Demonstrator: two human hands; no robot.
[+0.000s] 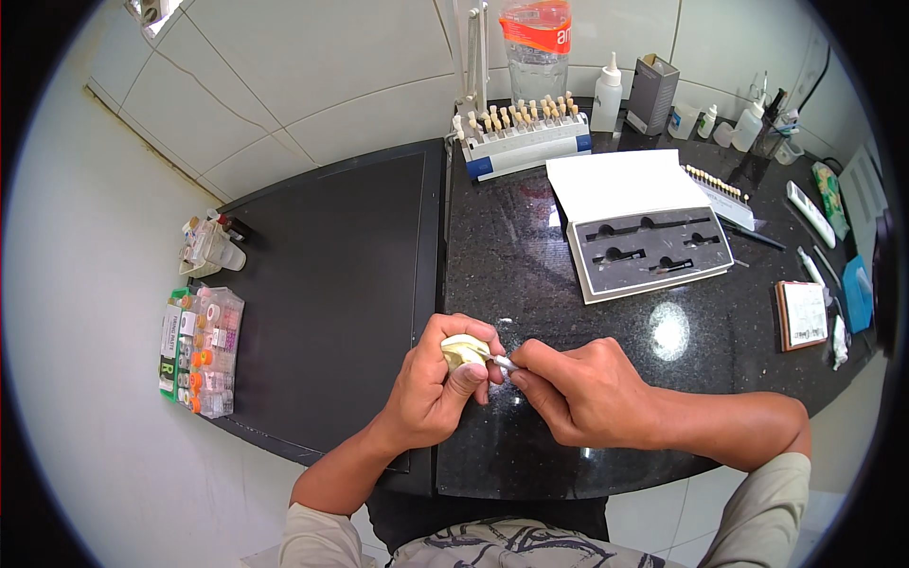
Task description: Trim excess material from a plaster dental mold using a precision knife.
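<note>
My left hand [421, 398] is closed around a pale yellow, curved piece that looks like a dental model [462, 346], its fingers behind it and its thumb along the near side. In a pinch between thumb and forefinger, my right hand [601, 393] grips a slim light-grey hand tool [505, 363]. The tool's tip meets the right side of the model, or comes very close to it. Its exact shape is too small to make out. Both hands are above the near left part of the black speckled counter [530, 284].
Beyond my hands lies an open white case [653, 251] with a grey slotted insert. Two tooth shade guides [525, 151] [724, 201] stand farther back, near bottles. A clear box of small bottles [216, 355] sits at the left; a notepad [803, 314] lies right.
</note>
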